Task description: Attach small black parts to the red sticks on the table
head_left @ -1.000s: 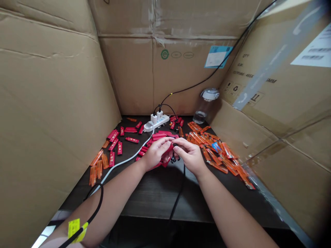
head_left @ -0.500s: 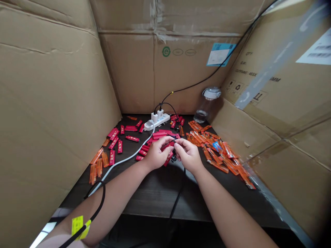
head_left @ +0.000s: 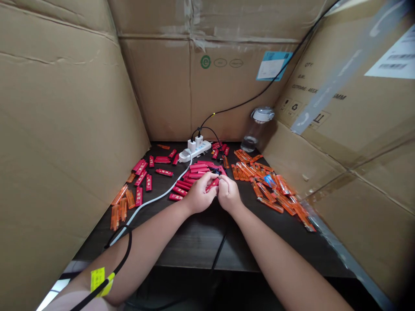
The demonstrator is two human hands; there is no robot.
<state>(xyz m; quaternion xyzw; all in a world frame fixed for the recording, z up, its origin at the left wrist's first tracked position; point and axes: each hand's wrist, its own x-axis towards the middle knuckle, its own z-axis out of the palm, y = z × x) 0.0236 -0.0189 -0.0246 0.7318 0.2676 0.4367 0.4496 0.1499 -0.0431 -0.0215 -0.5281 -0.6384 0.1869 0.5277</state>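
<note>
My left hand [head_left: 199, 195] and my right hand [head_left: 228, 193] meet over the middle of the dark table [head_left: 194, 242], fingers curled and pressed together. Between them I pinch a small red lighter [head_left: 213, 184]; a tiny dark part sits at my right fingertips, too small to name. Just behind my hands lies a heap of red lighters [head_left: 194, 170]. More red lighters [head_left: 144, 172] are scattered to the left, and a pile of orange lighters [head_left: 269, 185] spreads to the right.
Cardboard walls [head_left: 65, 129] close in the table on three sides. A white power strip [head_left: 196, 151] with plugs and cables lies at the back. A clear jar with a white lid [head_left: 257, 129] stands back right. A few orange lighters [head_left: 119, 207] lie far left.
My hands have drawn closer together, the right one sliding left against the left one. The view has shifted slightly.
</note>
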